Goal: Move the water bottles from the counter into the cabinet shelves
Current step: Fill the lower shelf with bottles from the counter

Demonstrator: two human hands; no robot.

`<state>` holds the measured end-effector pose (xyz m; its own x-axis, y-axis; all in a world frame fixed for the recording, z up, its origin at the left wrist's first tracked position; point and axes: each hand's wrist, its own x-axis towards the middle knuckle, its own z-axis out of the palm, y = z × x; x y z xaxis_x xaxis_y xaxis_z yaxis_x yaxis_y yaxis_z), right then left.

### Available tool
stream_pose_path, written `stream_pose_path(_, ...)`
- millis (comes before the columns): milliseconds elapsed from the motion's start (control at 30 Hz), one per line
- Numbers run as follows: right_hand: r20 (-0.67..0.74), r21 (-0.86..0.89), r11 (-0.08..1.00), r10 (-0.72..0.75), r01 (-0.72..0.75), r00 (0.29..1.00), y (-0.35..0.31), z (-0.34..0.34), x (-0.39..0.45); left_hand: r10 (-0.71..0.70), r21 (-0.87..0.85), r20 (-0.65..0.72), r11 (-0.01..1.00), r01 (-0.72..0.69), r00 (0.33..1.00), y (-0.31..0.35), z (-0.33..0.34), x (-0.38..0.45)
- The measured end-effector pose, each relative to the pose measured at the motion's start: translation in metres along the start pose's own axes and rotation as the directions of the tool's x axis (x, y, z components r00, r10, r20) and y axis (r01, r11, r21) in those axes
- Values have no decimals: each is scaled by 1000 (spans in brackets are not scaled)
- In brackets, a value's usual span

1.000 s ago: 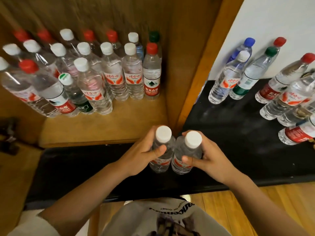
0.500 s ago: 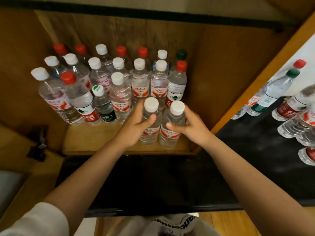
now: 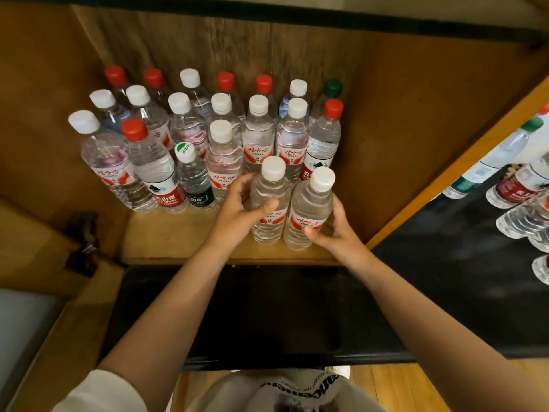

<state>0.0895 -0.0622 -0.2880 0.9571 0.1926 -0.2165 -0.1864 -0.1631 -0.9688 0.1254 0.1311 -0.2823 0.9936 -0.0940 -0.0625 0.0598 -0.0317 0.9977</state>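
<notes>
Two clear water bottles with white caps and red labels stand side by side on the wooden cabinet shelf, near its front right. My left hand curls round the left bottle, thumb across its label. My right hand wraps the right bottle from the right side, thumb at its base. Behind them stand several rows of bottles with red, white and green caps.
The black counter runs below the shelf and to the right, where several more bottles stand. A wooden cabinet side panel separates shelf from counter. A dark hinge sits at the left.
Both hands carried the two bottles from above the counter forward onto the shelf, setting them just in front of the right-hand rows.
</notes>
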Motion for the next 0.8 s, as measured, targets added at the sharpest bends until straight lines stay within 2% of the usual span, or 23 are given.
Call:
stream_pose_path(133,-76,208,963,188,-169,979,16,10,-14,-230,-113,-84,969,220,970,-25,-2,-21)
stream_pose_path(200,-38,267,927,283,-263,958,19,14,-20,-476,-159,-96,874,459,874,-33,-3,-28)
stream_pose_path(267,10,364,891,287,-271,958,21,18,-21,-659,-334,41,699,632,751,-36,-1,-30)
stream_pose_path(333,12,438,864,270,-247,963,20,22,-18,-660,-510,172,575,639,731,-33,6,-28)
stream_pose_path(400,-17,474,851,267,-227,964,21,24,-12,-624,-614,202,519,594,755,-30,12,-24)
stream_pose_path(800,-61,562,801,287,-204,956,15,30,17,-600,-688,152,506,520,785,-23,13,-1)
